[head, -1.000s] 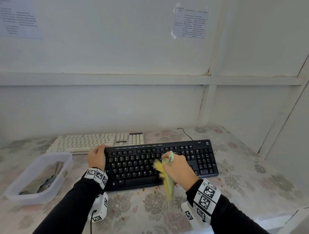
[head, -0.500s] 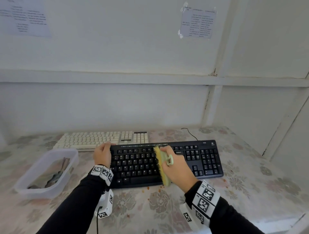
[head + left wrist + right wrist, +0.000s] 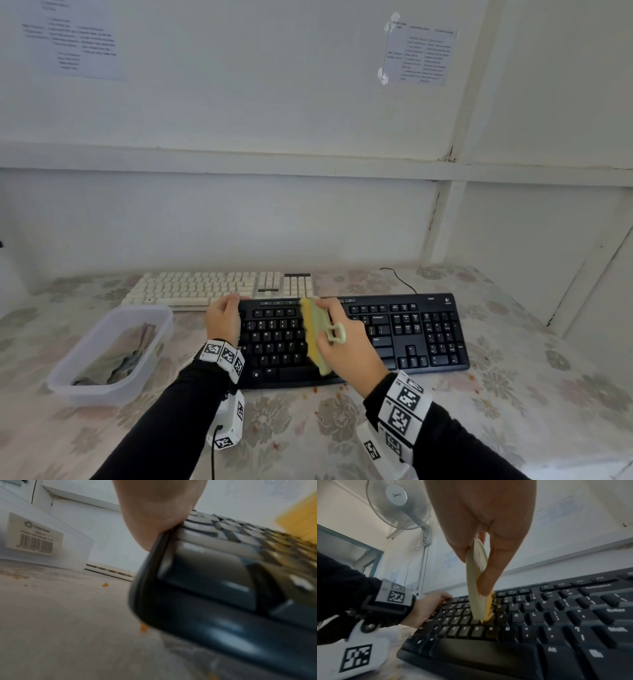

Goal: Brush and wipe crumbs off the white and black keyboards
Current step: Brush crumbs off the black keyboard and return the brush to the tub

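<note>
Crumbs [image 3: 313, 390] are lying on the table just before the hands. Right hand [image 3: 346, 346] is gripping a yellow brush [image 3: 313, 334], bristles down on the black keyboard [image 3: 404, 339], probably to drag crumbs forward. Left hand [image 3: 224, 317] is clasping its left end, likely steadying it. Left: plastic tub [image 3: 102, 387]. Beyond: white keyboard [image 3: 205, 289].

Black long sleeves [image 3: 164, 421] on both arms; white wristbands [image 3: 224, 356] printed with black square markers; white camera unit [image 3: 229, 425] with cable under left wrist.
</note>
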### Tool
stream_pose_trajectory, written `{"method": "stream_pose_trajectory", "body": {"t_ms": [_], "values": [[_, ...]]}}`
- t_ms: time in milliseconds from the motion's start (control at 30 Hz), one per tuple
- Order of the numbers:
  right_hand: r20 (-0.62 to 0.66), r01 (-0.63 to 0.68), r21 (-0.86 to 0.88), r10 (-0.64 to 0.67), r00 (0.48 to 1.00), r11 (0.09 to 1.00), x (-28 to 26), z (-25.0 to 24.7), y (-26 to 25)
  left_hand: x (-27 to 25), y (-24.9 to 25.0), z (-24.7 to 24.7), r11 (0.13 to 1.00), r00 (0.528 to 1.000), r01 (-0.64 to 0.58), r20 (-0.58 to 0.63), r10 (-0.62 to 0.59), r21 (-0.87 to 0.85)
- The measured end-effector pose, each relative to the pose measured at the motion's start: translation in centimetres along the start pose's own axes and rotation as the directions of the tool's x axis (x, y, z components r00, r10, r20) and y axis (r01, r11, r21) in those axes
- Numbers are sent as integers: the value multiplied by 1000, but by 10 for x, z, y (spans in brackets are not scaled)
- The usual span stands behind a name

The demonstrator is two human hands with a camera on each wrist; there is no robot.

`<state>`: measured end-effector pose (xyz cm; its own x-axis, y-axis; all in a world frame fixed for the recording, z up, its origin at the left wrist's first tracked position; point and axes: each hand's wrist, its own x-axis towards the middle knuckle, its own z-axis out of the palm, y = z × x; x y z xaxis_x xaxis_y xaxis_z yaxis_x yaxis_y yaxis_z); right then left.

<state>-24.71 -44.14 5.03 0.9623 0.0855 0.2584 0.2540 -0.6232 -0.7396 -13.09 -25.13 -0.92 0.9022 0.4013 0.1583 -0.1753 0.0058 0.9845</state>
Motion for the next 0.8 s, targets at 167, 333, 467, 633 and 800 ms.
{"method": "stream_pose_trajectory", "body": {"t_ms": [167, 333, 467, 633, 800], "values": [[145, -107, -177, 134, 980, 978, 1, -5, -1, 2, -3, 0, 1000, 1000, 14, -2, -14, -6], [-36, 81, 35, -80, 996, 996, 12, 3, -25, 1, -1, -1, 999, 1000, 24, 11, -23, -34], [-49, 181, 41, -179, 983, 983, 18, 28, -28, 3, -3, -1, 999, 999, 35, 14, -34, -23], [166, 38, -86, -23, 986, 996, 11, 29, -25, 2, -2, -1, 999, 999, 41, 19, -40, -15], [186, -109, -84, 123, 975, 991, 17, 20, -25, 3, -4, -3, 998, 998, 58, 39, -57, -21]]}}
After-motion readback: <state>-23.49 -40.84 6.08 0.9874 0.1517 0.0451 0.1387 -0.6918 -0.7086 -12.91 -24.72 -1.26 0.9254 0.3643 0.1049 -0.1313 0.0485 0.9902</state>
